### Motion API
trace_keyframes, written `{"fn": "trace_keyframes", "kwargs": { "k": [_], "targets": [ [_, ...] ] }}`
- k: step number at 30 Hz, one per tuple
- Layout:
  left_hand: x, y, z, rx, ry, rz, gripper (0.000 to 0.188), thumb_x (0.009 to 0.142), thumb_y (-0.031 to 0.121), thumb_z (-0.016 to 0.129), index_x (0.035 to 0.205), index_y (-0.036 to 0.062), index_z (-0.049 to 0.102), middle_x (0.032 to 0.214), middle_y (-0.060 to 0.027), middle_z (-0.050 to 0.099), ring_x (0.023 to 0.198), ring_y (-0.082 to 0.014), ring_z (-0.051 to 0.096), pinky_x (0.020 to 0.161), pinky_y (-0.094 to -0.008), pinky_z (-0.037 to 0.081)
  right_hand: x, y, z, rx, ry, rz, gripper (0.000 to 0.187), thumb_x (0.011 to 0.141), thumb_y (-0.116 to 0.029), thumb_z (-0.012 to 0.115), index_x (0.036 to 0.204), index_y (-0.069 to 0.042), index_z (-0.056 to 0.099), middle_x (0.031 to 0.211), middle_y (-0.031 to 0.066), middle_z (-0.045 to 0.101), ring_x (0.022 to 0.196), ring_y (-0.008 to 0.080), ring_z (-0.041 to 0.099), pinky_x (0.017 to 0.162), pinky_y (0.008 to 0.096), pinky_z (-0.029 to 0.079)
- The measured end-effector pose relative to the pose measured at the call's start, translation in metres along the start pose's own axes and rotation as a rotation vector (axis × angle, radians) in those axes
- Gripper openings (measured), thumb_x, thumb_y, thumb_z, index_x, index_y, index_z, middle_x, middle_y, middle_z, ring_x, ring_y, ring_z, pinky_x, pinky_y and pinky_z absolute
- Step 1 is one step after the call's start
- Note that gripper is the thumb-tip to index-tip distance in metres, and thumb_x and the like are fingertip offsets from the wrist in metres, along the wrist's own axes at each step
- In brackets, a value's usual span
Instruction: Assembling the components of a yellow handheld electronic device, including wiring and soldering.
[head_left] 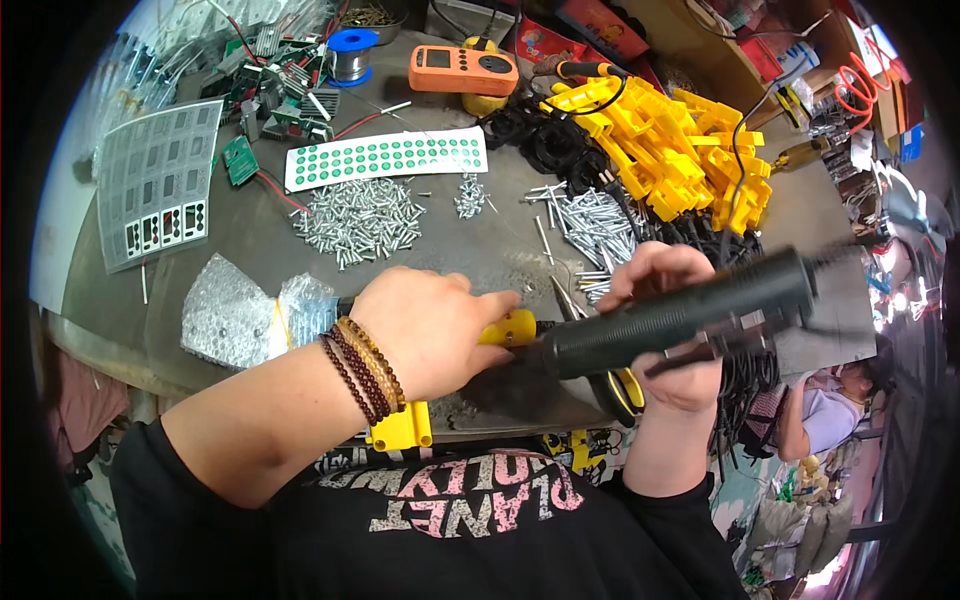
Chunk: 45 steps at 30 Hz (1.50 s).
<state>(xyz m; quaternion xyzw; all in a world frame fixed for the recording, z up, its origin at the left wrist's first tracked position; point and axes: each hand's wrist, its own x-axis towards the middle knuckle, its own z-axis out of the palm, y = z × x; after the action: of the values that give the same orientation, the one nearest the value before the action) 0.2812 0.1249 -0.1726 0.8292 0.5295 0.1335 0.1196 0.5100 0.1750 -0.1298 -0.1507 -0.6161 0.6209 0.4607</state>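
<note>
My left hand, with beaded bracelets at the wrist, is closed around a yellow plastic housing. One end of the housing shows past my thumb and fingers; another part shows below my wrist. My right hand holds a black electric screwdriver, slightly blurred and lying nearly level, with its front end toward the yellow housing. Whether its bit touches the housing cannot be made out. Yellow-and-black handled pliers lie partly hidden beneath the screwdriver.
Short screws and longer screws lie in piles ahead. Yellow plastic parts are heaped at right. A sticker sheet, an orange meter, a solder spool, circuit boards and bubble wrap surround them. Another person sits at far right.
</note>
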Motion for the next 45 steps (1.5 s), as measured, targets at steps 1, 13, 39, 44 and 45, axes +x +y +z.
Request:
{"fn": "trace_keyframes", "kwargs": {
  "k": [1, 13, 39, 44, 45],
  "targets": [
    [0.0, 0.001, 0.0, -0.001, 0.008, 0.005, 0.044, 0.086, 0.045, 0.066, 0.124, 0.0232, 0.064, 0.078, -0.0095, 0.064, 0.071, -0.0289, 0.067, 0.063, -0.0412, 0.053, -0.003, -0.001, 0.001, 0.033, 0.091, 0.052, 0.074, 0.065, 0.0, 0.082, 0.13, 0.005, 0.047, 0.107, 0.0107, 0.058, 0.1, 0.021, 0.062, 0.091, 0.0363, 0.052],
    [-0.002, 0.002, 0.001, -0.009, 0.022, -0.012, 0.046, 0.085, 0.047, 0.067, 0.123, 0.0201, 0.064, 0.079, -0.0094, 0.064, 0.074, -0.0283, 0.067, 0.066, -0.0407, 0.053, -0.026, 0.013, -0.02, -0.03, 0.306, -0.098, 0.104, 0.069, -0.015, 0.089, 0.151, -0.002, 0.027, 0.133, 0.0147, 0.057, 0.12, 0.0302, 0.057, 0.098, 0.0438, 0.051],
    [0.0, -0.001, 0.004, -0.034, -0.058, -0.021, 0.048, 0.082, 0.037, 0.072, 0.128, 0.0251, 0.062, 0.089, -0.0097, 0.063, 0.086, -0.0294, 0.066, 0.074, -0.0414, 0.052, 0.022, 0.023, 0.036, 0.162, 0.067, -0.09, 0.048, 0.077, -0.012, 0.076, 0.115, 0.001, 0.05, 0.078, 0.0105, 0.059, 0.067, 0.0203, 0.059, 0.064, 0.0345, 0.05],
    [0.005, 0.004, 0.0, 0.033, -0.187, -0.102, 0.048, 0.082, 0.032, 0.072, 0.128, 0.0265, 0.061, 0.096, -0.0083, 0.063, 0.095, -0.0281, 0.065, 0.08, -0.0406, 0.052, 0.032, 0.03, 0.034, 0.164, 0.007, -0.047, 0.049, 0.076, -0.018, 0.076, 0.114, 0.002, 0.051, 0.073, 0.0117, 0.059, 0.065, 0.02, 0.059, 0.06, 0.0313, 0.049],
    [0.004, 0.004, 0.002, 0.059, -0.159, -0.096, 0.046, 0.082, 0.03, 0.071, 0.127, 0.0264, 0.061, 0.097, -0.0081, 0.063, 0.096, -0.0277, 0.065, 0.08, -0.0404, 0.052, 0.031, 0.03, 0.033, 0.163, 0.008, -0.046, 0.049, 0.076, -0.018, 0.076, 0.114, 0.002, 0.051, 0.073, 0.0117, 0.059, 0.065, 0.02, 0.059, 0.06, 0.0313, 0.049]
  ]
}}
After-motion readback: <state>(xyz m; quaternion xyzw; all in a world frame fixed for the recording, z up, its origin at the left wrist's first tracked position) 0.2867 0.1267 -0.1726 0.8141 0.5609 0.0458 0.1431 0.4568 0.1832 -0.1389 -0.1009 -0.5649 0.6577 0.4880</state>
